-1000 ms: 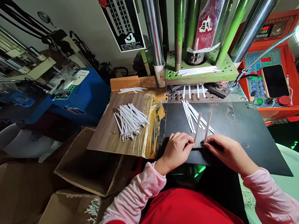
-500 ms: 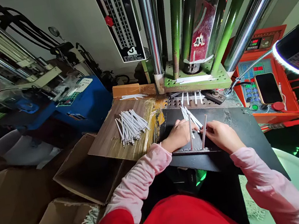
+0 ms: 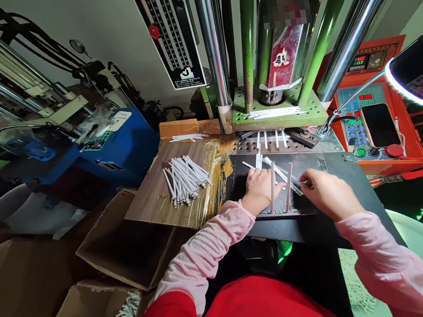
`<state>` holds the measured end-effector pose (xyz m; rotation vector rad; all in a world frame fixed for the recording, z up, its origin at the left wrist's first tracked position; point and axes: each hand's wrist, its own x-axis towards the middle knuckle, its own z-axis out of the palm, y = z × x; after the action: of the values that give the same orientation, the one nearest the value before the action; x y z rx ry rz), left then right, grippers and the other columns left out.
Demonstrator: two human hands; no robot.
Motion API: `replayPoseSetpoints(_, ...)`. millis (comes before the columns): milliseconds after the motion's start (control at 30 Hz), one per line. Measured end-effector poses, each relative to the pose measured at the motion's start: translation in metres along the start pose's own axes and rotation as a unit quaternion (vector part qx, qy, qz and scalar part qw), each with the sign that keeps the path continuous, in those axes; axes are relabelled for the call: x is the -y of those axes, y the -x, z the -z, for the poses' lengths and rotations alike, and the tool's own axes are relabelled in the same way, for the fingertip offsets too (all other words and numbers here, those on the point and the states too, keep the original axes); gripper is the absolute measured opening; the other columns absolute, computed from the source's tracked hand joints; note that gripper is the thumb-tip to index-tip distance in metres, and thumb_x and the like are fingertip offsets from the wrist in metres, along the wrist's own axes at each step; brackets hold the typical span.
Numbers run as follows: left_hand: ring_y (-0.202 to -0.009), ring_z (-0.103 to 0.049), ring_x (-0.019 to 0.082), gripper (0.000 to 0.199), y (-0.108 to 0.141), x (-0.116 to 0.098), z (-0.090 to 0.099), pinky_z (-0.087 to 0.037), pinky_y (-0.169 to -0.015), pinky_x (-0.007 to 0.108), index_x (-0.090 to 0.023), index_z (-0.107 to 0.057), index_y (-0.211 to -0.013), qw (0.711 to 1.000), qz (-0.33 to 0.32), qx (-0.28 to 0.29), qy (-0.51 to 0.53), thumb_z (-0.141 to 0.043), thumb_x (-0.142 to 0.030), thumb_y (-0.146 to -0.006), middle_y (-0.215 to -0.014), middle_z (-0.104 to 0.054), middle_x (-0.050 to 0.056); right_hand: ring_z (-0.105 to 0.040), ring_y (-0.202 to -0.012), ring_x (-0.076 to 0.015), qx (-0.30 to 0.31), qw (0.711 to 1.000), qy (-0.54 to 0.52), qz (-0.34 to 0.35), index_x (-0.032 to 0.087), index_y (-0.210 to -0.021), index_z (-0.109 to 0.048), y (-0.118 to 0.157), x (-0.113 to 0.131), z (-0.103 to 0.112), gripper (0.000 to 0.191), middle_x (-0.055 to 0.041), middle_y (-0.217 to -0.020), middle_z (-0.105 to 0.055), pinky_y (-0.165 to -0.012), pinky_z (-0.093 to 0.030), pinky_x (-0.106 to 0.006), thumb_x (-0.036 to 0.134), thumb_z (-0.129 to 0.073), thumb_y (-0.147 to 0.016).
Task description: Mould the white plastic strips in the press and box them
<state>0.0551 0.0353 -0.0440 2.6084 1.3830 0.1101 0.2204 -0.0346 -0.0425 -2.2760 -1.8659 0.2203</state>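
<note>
The left hand (image 3: 259,187) lies flat and slightly spread on the black plastic board (image 3: 339,181), its fingers pressing on a loose fan of narrow white strips (image 3: 273,169), apparently to keep them from sliding. The right hand (image 3: 331,194) hovers just right of that fan, its fingers (image 3: 302,183) curled together near a strip end; whether they pinch anything is too hard to tell. Between the hands, two white strips (image 3: 272,186) lean upright from a slotted edge on the board, which seems to prop them. Beyond the board, more strips stand in a perforated steel plate (image 3: 263,143), whose holes appear to hold them apart. Left of the board, a bundle of white strips (image 3: 185,180) sits on a taped wood-grain panel (image 3: 154,202), within easy reach of the left hand. Right of the board, a smartphone (image 3: 380,125) rests on an orange control panel (image 3: 360,113), out of the hands' way.
</note>
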Motion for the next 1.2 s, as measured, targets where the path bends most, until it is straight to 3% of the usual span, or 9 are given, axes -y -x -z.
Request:
replayPoseSetpoints(100, -0.102, -0.064, 0.032, 0.031, -0.001, 0.0, 0.002, -0.041, -0.094, 0.044, -0.01, -0.07, -0.098, 1.0, 0.0, 0.008, 0.016, -0.059, -0.038, -0.091, -0.1, -0.072, 0.016, -0.068, -0.076, -0.0261, -0.075, 0.994, -0.073, 0.007, 0.022, -0.106, -0.073, 0.009, -0.037, 0.001, 0.033, -0.008, -0.092, -0.075, -0.065, -0.047, -0.036, 0.035, -0.053, -0.084)
replayPoseSetpoints(200, -0.097, -0.065, 0.032, 0.017, 0.001, 0.002, 0.003, -0.041, -0.092, 0.045, -0.013, -0.069, -0.092, 0.999, 0.003, 0.013, 0.032, -0.062, -0.026, -0.085, -0.097, -0.072, 0.015, -0.069, -0.073, -0.0258, -0.08, 0.978, -0.191, 0.004, 0.024, -0.091, -0.076, 0.023, -0.058, -0.001, 0.034, -0.0061, -0.087, -0.076, -0.066, -0.051, -0.037, 0.049, -0.054, -0.084)
replayPoseSetpoints(400, -0.099, -0.064, 0.032, 0.015, 0.014, 0.011, 0.007, -0.041, -0.095, 0.046, -0.012, -0.067, -0.093, 0.999, 0.025, -0.003, 0.038, -0.057, -0.011, -0.083, -0.098, -0.071, 0.017, -0.071, -0.078, -0.0235, -0.1, 0.964, -0.242, 0.039, 0.025, -0.086, -0.072, 0.051, -0.044, -0.012, 0.033, -0.004, -0.088, -0.076, -0.071, -0.053, -0.034, 0.052, -0.053, -0.087)
replayPoseSetpoints(533, -0.087, -0.065, 0.024, 0.017, 0.027, 0.026, 0.014, -0.047, -0.087, 0.037, -0.013, -0.069, -0.093, 0.993, 0.018, -0.011, 0.114, -0.055, -0.008, -0.085, -0.089, -0.071, 0.01, -0.068, -0.071, -0.0196, -0.113, 0.957, -0.265, 0.034, 0.024, -0.088, -0.068, 0.06, -0.031, -0.011, 0.028, -0.0026, -0.084, -0.074, -0.067, -0.051, -0.03, 0.049, -0.056, -0.089)
replayPoseSetpoints(700, -0.067, -0.061, 0.013, 0.011, 0.05, 0.046, 0.01, -0.047, -0.068, 0.025, -0.014, -0.071, -0.09, 0.92, 0.07, -0.01, 0.385, -0.064, -0.012, -0.081, -0.075, -0.069, 0.0, -0.068, -0.082, -0.0205, -0.055, 0.931, -0.344, 0.114, 0.024, -0.086, -0.067, 0.062, -0.012, -0.019, 0.028, -0.0045, -0.089, -0.073, -0.078, -0.053, -0.032, 0.049, -0.056, -0.092)
replayPoseSetpoints(833, -0.068, -0.063, 0.013, 0.002, 0.075, 0.048, 0.004, -0.048, -0.066, 0.023, -0.014, -0.066, -0.079, 0.865, 0.082, -0.02, 0.495, -0.066, -0.015, -0.08, -0.072, -0.068, 0.0, -0.066, -0.09, -0.023, -0.068, 0.929, -0.345, 0.118, 0.025, -0.084, -0.066, 0.062, -0.005, -0.033, 0.028, -0.0053, -0.092, -0.072, -0.084, -0.05, -0.037, 0.049, -0.056, -0.094)
replayPoseSetpoints(900, -0.068, -0.063, 0.013, 0.004, 0.085, 0.044, 0.003, -0.048, -0.066, 0.023, -0.015, -0.066, -0.077, 0.872, 0.082, -0.025, 0.482, -0.066, -0.016, -0.081, -0.072, -0.068, -0.001, -0.066, -0.092, -0.0235, -0.071, 0.932, -0.335, 0.118, 0.025, -0.085, -0.065, 0.062, -0.005, -0.037, 0.028, -0.0055, -0.093, -0.072, -0.085, -0.049, -0.038, 0.049, -0.055, -0.094)
replayPoseSetpoints(1000, -0.074, -0.062, 0.015, 0.007, 0.093, 0.037, 0.005, -0.048, -0.072, 0.025, -0.017, -0.068, -0.073, 0.911, 0.07, -0.044, 0.403, -0.069, -0.015, -0.08, -0.075, -0.07, 0.0, -0.065, -0.093, -0.0239, -0.07, 0.94, -0.307, 0.135, 0.025, -0.085, -0.063, 0.063, -0.008, -0.036, 0.026, -0.0061, -0.094, -0.071, -0.084, -0.048, -0.039, 0.046, -0.053, -0.096)
replayPoseSetpoints(1200, -0.083, -0.061, 0.018, 0.012, 0.092, 0.034, 0.013, -0.047, -0.082, 0.03, -0.018, -0.067, -0.071, 0.957, 0.025, -0.06, 0.282, -0.071, -0.013, -0.081, -0.08, -0.071, 0.002, -0.065, -0.088, -0.0232, -0.06, 0.952, -0.245, 0.175, 0.024, -0.084, -0.063, 0.059, -0.01, -0.029, 0.024, -0.0055, -0.09, -0.071, -0.08, -0.047, -0.038, 0.041, -0.051, -0.097)
